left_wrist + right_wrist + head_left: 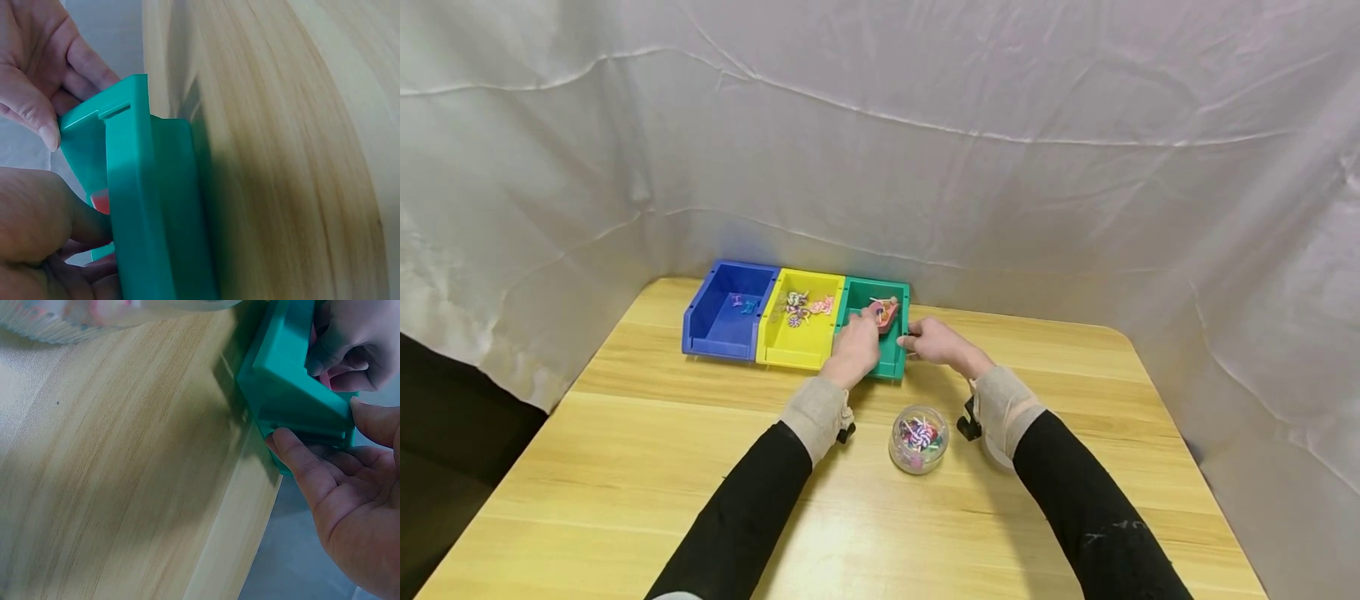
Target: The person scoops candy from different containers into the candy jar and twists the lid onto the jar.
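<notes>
In the head view my left hand [855, 343] reaches into the green bin [891, 367], its fingers curled at a pinkish-red piece [887, 320]. That piece shows between the fingertips and the bin wall in the right wrist view, though the grip is partly hidden. Small lollipops with pale sticks [880, 301] lie at the piece. My right hand [934, 340] grips the green bin's right side wall. In the right wrist view its thumb is on the rim and its fingers press the outer face.
Left of the green bin stand a yellow bin [795, 354] with swirl lollipops and pink candies, and a blue bin [722, 337] with small bow-like pieces. Nearer stands a clear jar [917, 462] of colourful pieces. A pale round thing [997, 457] is partly under my right wrist. A curtain [880, 192] hangs behind.
</notes>
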`<state>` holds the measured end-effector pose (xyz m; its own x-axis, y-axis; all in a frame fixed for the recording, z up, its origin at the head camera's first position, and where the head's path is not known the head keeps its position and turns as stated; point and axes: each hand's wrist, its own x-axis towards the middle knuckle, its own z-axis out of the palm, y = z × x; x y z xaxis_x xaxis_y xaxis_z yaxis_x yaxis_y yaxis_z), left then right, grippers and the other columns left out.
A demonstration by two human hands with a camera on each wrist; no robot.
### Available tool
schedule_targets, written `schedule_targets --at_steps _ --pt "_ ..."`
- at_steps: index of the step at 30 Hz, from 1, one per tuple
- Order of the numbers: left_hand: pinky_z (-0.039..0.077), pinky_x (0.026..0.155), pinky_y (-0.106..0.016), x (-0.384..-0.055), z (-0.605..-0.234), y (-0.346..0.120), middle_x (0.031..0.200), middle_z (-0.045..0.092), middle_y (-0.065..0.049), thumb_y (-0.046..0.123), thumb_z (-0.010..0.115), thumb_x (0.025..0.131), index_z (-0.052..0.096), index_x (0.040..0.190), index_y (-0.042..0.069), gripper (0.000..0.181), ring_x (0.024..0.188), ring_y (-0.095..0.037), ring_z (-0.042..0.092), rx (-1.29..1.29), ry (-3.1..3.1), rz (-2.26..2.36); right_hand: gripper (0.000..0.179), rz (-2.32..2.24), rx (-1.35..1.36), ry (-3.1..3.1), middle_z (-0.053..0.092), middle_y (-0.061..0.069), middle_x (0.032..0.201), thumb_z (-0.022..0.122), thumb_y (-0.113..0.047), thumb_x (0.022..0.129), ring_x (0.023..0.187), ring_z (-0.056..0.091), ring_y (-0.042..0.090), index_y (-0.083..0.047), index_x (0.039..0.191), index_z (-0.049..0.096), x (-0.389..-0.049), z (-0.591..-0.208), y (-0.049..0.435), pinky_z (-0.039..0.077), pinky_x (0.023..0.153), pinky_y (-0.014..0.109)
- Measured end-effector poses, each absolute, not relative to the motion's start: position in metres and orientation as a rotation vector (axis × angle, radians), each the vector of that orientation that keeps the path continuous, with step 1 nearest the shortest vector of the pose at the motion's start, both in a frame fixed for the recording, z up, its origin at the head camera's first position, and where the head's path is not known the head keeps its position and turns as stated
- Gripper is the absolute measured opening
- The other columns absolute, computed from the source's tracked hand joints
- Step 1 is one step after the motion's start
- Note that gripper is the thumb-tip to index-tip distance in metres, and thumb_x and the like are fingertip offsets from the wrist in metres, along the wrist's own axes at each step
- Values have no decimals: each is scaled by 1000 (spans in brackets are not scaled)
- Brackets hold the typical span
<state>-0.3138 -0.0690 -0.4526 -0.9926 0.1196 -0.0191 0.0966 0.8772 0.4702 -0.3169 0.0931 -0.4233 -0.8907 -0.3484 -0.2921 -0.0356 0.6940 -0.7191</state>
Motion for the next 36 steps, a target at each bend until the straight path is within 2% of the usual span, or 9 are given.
schedule_targets --at_steps 8,18,23,28,31,36 --pt "57 93 -47 -309 -454 -72 127 50 -26 0 54 104 37 137 -3 38 98 -35 66 132 2966 864 31 -1089 -302 2479 68 17 105 51 -11 109 113 68 37 12 126 63 -314 -424 91 54 100 49" --pt "56 81 -44 -303 -457 -77 122 46 -24 -2 51 104 37 130 -2 30 84 -33 61 125 2967 944 31 -1105 -296 2469 68 17 105 51 -11 109 110 69 32 12 125 63 -309 -424 87 56 99 46" --pt "56 75 -42 -298 -447 -82 122 44 -23 -5 59 100 35 133 -2 41 80 -32 60 183 3008 965 36 -1132 -293 2439 68 21 118 50 -13 110 114 67 30 11 134 59 -309 -425 87 53 103 49" --pt "57 72 -41 -289 -432 -89 120 47 -22 0 70 95 39 129 -3 47 83 -30 60 314 3103 900 44 -1227 -262 2395 62 28 137 50 -14 110 125 63 37 11 146 49 -309 -427 92 51 105 50" --pt "56 69 -41 -282 -421 -95 116 50 -19 0 66 97 43 125 -1 37 84 -29 60 376 3133 906 51 -1195 -269 2450 57 30 142 53 -19 110 128 61 40 12 150 44 -310 -428 98 51 105 49" --pt "53 64 -38 -267 -406 -109 112 53 -14 7 50 107 49 118 3 12 83 -25 58 430 3163 985 62 -1020 -337 2643 56 27 146 60 -30 106 134 56 40 10 151 44 -305 -426 111 46 110 50"
